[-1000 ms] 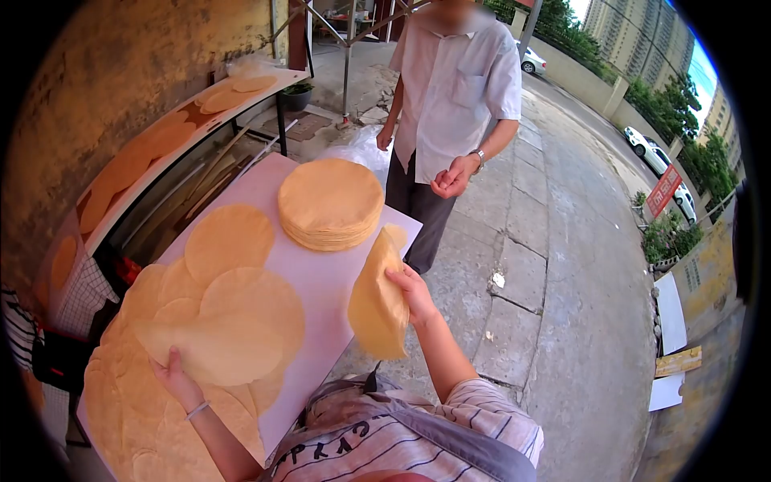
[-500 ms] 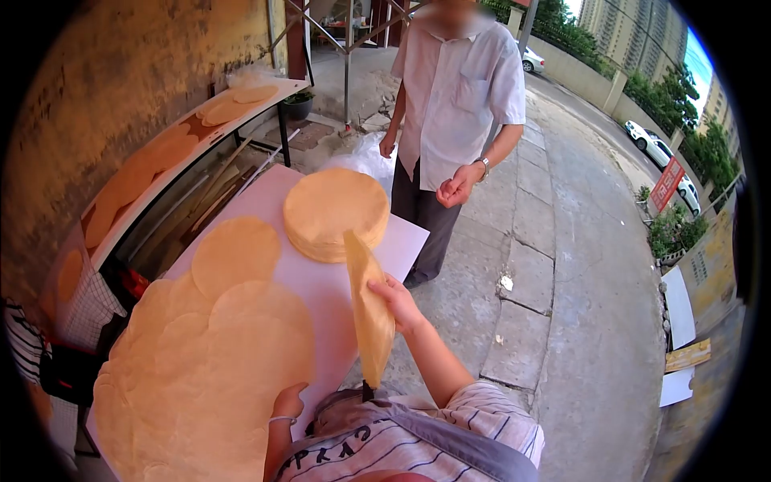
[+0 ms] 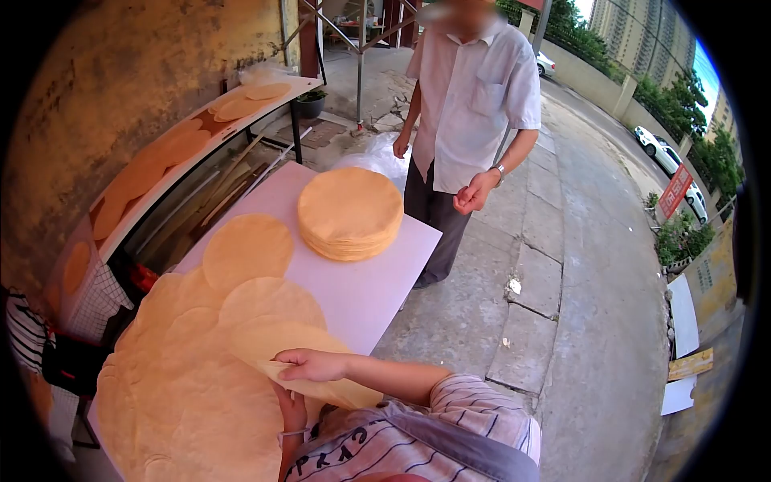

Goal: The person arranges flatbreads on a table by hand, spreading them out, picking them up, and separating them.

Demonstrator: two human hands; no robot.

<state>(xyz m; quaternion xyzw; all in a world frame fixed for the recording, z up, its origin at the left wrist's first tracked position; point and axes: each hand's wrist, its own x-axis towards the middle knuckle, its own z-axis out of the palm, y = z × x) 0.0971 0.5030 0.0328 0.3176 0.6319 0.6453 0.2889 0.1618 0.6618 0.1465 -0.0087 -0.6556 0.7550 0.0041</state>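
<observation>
My right hand is closed on a thin, round, pale-yellow flatbread, which stretches out on both sides of it above the near part of the table. Just below it, my left hand reaches up to the same flatbread's near edge, its fingers bent there and partly hidden. A broad pile of overlapping flatbreads covers the left and near side of the pink-white table. Farther back stands a neat round stack of flatbreads.
Across the table's far corner stands a person in a light short-sleeved shirt, one hand held out at waist height. Along the wall, a long board carries more flatbreads. A plastic bag lies behind the table; paving runs along the right.
My right hand has swung left and down, bringing the flatbread from upright beside the table to nearly flat over the pile, meeting my left hand. The view has shifted slightly.
</observation>
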